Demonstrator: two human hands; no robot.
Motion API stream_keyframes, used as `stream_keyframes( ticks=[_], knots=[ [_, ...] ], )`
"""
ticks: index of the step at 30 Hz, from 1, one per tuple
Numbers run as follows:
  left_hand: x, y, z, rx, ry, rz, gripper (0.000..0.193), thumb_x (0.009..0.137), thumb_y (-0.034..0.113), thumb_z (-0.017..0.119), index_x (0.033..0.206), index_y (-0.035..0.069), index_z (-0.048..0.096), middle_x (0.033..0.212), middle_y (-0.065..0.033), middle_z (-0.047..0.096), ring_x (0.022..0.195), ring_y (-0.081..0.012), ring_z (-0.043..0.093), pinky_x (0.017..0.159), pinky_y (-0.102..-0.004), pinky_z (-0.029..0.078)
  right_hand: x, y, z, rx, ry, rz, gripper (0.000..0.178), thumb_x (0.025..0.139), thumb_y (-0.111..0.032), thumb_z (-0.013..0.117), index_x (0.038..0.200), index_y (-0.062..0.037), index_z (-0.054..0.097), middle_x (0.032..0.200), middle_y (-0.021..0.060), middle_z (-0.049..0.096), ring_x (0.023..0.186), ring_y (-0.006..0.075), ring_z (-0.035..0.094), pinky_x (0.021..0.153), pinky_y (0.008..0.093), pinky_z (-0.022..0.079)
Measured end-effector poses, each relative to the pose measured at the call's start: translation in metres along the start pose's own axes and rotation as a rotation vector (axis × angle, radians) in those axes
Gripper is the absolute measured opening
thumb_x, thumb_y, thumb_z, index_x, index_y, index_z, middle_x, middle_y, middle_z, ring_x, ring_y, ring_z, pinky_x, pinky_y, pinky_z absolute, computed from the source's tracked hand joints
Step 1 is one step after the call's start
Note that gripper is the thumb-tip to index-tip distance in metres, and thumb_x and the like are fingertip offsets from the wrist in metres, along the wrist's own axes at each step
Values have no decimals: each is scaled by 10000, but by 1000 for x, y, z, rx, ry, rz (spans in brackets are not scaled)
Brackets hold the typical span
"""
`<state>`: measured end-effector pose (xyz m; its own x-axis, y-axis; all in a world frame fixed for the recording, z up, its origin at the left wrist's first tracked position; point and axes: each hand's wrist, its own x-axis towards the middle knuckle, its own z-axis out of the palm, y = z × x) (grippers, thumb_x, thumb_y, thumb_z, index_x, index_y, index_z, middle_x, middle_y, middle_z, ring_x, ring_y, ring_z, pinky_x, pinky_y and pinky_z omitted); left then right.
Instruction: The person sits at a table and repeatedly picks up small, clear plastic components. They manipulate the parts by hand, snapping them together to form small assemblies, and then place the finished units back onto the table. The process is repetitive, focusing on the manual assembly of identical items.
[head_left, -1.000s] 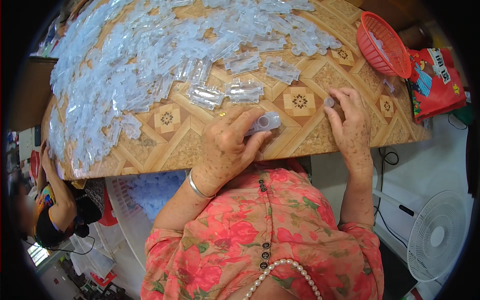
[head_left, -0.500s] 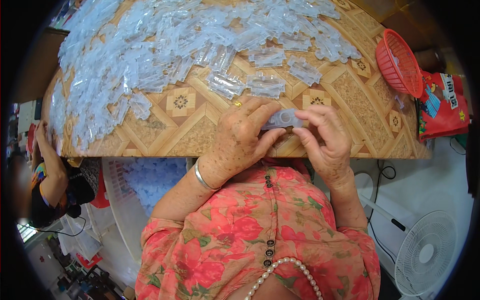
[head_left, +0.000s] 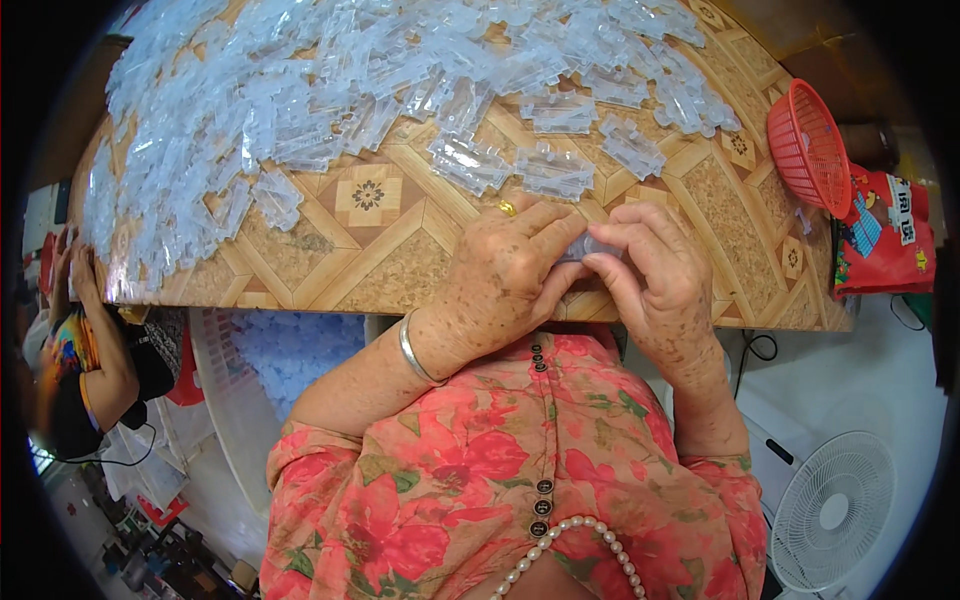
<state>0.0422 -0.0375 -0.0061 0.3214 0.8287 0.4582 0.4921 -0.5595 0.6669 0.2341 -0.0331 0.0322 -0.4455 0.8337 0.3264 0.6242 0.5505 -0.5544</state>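
Note:
Near the table's front edge, both hands grip a small translucent bluish plastic part (head_left: 588,247). My left hand (head_left: 508,262) closes over its left end with thumb and fingers, a gold ring on one finger. My right hand (head_left: 658,268) pinches the right end between thumb and fingertips. Most of the part is hidden by the fingers. Just beyond the hands lie loose clear plastic pieces of rectangular outline, among them one piece (head_left: 553,173) and another piece (head_left: 468,163) further left.
A large heap of clear plastic pieces (head_left: 250,110) spreads over the far and left side of the patterned table (head_left: 400,265). At right are a red basket (head_left: 808,150) and a red bag (head_left: 885,235). Below stand a white fan (head_left: 835,510) and a crate of bluish pieces (head_left: 215,345). Another person's arm (head_left: 105,350) shows left.
Both hands have closed further around the plastic part, so less of it shows. The whole view has shifted slightly; the loose pieces on the table keep their arrangement.

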Motion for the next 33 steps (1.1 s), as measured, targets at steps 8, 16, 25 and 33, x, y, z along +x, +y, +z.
stream_keyframes(
  ticks=[8, 16, 25, 33],
  knots=[
    [0, -3, -1, -1, -5, 5, 391, 734, 85, 807, 1096, 0, 684, 1024, -157, 699, 907, -356, 671, 786, -417, 549, 1, 1, 2, -12, -3, 3, 302, 777, -70, 787, 1058, -37, 681, 1035, 111, 632, 952, 311, 636, 781, 402, 526],
    [-2, 7, -26, 90, 16, -67, 486, 807, 209, 815, 1219, 13, 648, 1140, -162, 679, 856, -330, 685, 776, -395, 553, -7, 6, -15, 179, 51, 259, 345, 865, -148, 772, 1170, -25, 668, 980, 71, 647, 664, 89, 516, 581, 253, 465],
    [12, 16, -33, -111, -225, -186, 340, 955, 257, 694, 1184, 6, 689, 1140, -161, 709, 894, -305, 709, 800, -374, 566, 5, 25, -13, 811, -481, 794, 372, 1028, -339, 619, 1244, -42, 566, 772, 49, 657, 501, 62, 577, 425, 200, 443],
    [24, 8, -26, -438, -392, -494, 282, 959, 189, 680, 1206, 63, 730, 1122, -131, 750, 971, -177, 707, 825, -325, 570, 15, 33, -16, 1049, -600, 939, 368, 1002, -309, 662, 1214, -41, 524, 961, 158, 702, 662, 164, 727, 478, 223, 575]
  ],
)
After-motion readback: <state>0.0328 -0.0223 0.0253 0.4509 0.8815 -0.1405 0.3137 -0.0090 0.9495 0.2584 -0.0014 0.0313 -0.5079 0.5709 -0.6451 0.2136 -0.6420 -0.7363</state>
